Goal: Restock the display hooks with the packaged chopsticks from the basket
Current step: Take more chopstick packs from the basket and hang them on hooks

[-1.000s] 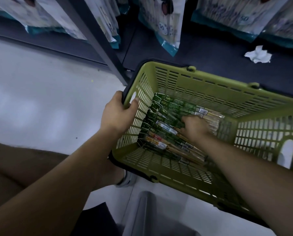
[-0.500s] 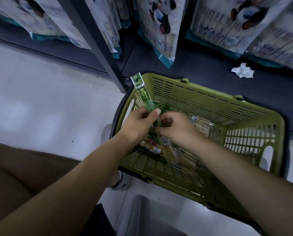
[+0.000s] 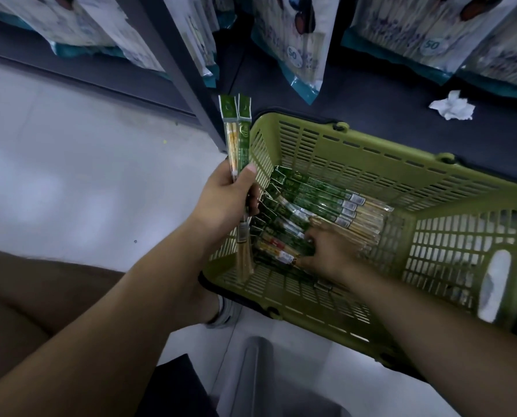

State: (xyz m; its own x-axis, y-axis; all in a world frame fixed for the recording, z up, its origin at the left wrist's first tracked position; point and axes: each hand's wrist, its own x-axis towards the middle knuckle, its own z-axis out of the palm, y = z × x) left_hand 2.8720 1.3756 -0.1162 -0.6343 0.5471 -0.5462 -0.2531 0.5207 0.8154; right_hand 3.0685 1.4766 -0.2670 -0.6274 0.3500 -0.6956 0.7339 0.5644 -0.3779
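Observation:
A green plastic basket lies tilted on the floor against a dark low shelf. Inside it lie several long green packs of chopsticks. My left hand grips two chopstick packs upright at the basket's left rim, their green header ends pointing up. My right hand is down in the basket, its fingers curled on the packs at the bottom; the hand is blurred and hides what it touches.
Large white and teal product bags hang above the dark shelf base. A crumpled white tissue lies on that base. A dark upright post stands left of the basket. My knee and a shoe are below the basket.
My left hand left the basket's rim and now holds two packs upright. My right hand passed packs to it, then went back down into the basket.

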